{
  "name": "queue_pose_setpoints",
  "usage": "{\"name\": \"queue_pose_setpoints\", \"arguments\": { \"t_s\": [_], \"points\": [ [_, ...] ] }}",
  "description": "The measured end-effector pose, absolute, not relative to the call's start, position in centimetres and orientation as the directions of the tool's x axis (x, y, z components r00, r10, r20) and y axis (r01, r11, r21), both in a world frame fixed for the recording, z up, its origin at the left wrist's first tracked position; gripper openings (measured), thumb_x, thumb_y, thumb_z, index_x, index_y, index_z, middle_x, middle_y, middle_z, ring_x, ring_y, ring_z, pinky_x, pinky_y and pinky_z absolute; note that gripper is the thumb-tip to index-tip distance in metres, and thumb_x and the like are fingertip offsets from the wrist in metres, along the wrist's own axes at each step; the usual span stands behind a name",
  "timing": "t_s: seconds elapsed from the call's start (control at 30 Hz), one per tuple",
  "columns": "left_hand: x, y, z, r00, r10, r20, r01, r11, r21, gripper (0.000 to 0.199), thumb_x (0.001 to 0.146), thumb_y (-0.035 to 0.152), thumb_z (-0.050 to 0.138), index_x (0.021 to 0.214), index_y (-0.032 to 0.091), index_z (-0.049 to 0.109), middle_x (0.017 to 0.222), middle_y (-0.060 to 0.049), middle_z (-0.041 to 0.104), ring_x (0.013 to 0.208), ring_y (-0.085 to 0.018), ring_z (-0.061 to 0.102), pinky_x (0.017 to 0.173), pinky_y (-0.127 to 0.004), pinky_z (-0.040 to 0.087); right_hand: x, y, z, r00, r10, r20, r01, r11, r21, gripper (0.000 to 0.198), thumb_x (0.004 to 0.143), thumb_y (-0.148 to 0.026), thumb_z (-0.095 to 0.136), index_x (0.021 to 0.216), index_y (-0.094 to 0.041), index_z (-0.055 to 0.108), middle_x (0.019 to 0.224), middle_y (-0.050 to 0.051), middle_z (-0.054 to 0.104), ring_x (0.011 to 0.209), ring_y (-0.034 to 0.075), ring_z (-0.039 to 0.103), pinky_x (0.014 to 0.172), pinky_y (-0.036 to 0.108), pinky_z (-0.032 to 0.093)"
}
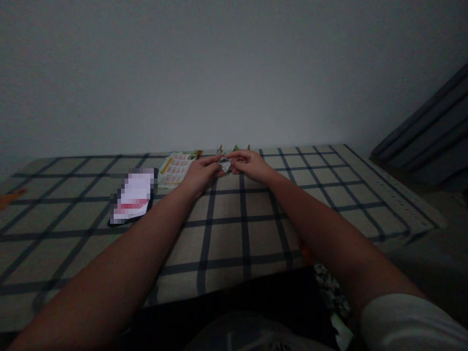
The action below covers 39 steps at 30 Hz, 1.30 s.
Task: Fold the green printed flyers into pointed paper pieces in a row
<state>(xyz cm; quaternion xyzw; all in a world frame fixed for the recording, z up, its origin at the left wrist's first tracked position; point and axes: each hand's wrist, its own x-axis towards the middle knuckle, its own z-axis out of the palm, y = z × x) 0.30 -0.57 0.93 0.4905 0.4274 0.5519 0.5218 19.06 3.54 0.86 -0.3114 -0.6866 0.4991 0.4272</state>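
Between my two hands, over the far part of the table, is a small folded piece of paper [224, 164], pale with dark marks. My left hand [203, 171] pinches its left side between thumb and fingers. On the other side, the thumb and fingers of my right hand [251, 165] close on the paper too. A printed colour sheet [173, 168] lies flat just left of my left hand, partly covered by it. Behind the hands, small coloured tips [236, 147] stick up; what they belong to is hidden.
A checked cloth [226, 234] covers the table. To the left lies a phone [133, 197] with a lit, blurred screen. An orange object [12, 197] shows at the left edge. A pale wall [234, 73] rises behind the table, and dark folded fabric [431, 131] hangs at right.
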Motion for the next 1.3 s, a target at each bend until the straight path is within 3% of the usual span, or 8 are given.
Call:
{"name": "queue_pose_setpoints", "arguments": {
  "t_s": [0.2,0.4,0.63,0.9,1.07,1.17,1.3],
  "points": [
    [0.2,-0.4,1.2,0.103,0.989,0.104,-0.306,-0.068,0.95,0.029,0.072,0.018,0.073,0.099,0.011,0.079,0.105,-0.014,0.078,0.101,-0.024,0.074,0.104,-0.044,0.057,19.2,3.9,0.7,-0.42,0.868,0.265,-0.016,0.285,-0.958,0.017,0.086,-0.01,0.066,0.101,-0.015,0.071,0.077,0.001,0.07,0.064,0.009,0.065,0.063,0.021,0.055],
    [0.2,-0.4,1.0,0.086,0.991,0.1,-0.242,-0.077,0.967,0.031,0.078,0.038,0.085,0.098,0.015,0.079,0.11,-0.013,0.078,0.106,-0.025,0.073,0.099,-0.04,0.058,19.1,3.9,0.4,-0.434,0.864,0.255,-0.024,0.272,-0.962,0.017,0.08,-0.011,0.07,0.097,-0.014,0.072,0.085,0.002,0.072,0.068,0.009,0.066,0.066,0.021,0.057],
    [0.1,-0.2,0.7,0.116,0.989,0.087,-0.276,-0.052,0.96,0.044,0.068,0.024,0.092,0.108,0.014,0.079,0.116,-0.014,0.077,0.1,-0.02,0.074,0.1,-0.035,0.057,19.1,3.3,0.9,-0.431,0.866,0.254,0.015,0.288,-0.957,0.014,0.084,-0.011,0.068,0.097,-0.017,0.07,0.079,0.001,0.069,0.068,0.011,0.066,0.065,0.022,0.057],
    [-0.3,0.1,0.2,0.134,0.975,0.177,-0.08,-0.167,0.983,0.07,0.065,0.025,0.091,0.131,0.015,0.071,0.12,-0.014,0.076,0.11,-0.025,0.071,0.103,-0.04,0.055,19.0,3.0,1.3,-0.421,0.889,0.179,0.042,0.216,-0.976,0.017,0.089,-0.017,0.071,0.105,-0.019,0.066,0.073,-0.002,0.069,0.062,0.01,0.064,0.06,0.021,0.055],
    [-0.3,-0.3,0.4,0.132,0.966,0.222,0.031,-0.228,0.973,0.075,0.065,0.031,0.091,0.135,0.015,0.069,0.124,-0.014,0.074,0.114,-0.026,0.068,0.104,-0.04,0.052,18.9,3.1,1.2,-0.453,0.878,0.155,0.062,0.205,-0.977,0.014,0.087,-0.017,0.074,0.098,-0.017,0.066,0.072,-0.001,0.069,0.062,0.01,0.065,0.059,0.02,0.054],
    [-0.1,-0.6,0.7,0.103,0.969,0.225,0.082,-0.234,0.969,0.07,0.064,0.032,0.092,0.13,0.016,0.072,0.115,-0.012,0.076,0.107,-0.025,0.069,0.098,-0.039,0.054,18.8,3.0,1.3,-0.447,0.881,0.155,0.052,0.198,-0.979,0.015,0.085,-0.017,0.075,0.095,-0.017,0.064,0.072,-0.001,0.068,0.061,0.009,0.064,0.059,0.02,0.054],
    [0.0,-0.7,0.7,0.177,0.971,0.158,0.104,-0.178,0.978,0.045,0.07,0.049,0.088,0.1,0.017,0.081,0.093,-0.01,0.078,0.087,-0.023,0.07,0.083,-0.036,0.055,18.8,3.0,1.5,-0.406,0.896,0.178,0.007,0.198,-0.98,0.016,0.086,-0.015,0.074,0.096,-0.018,0.061,0.072,-0.002,0.067,0.06,0.009,0.063,0.059,0.019,0.054]
  ]
}}
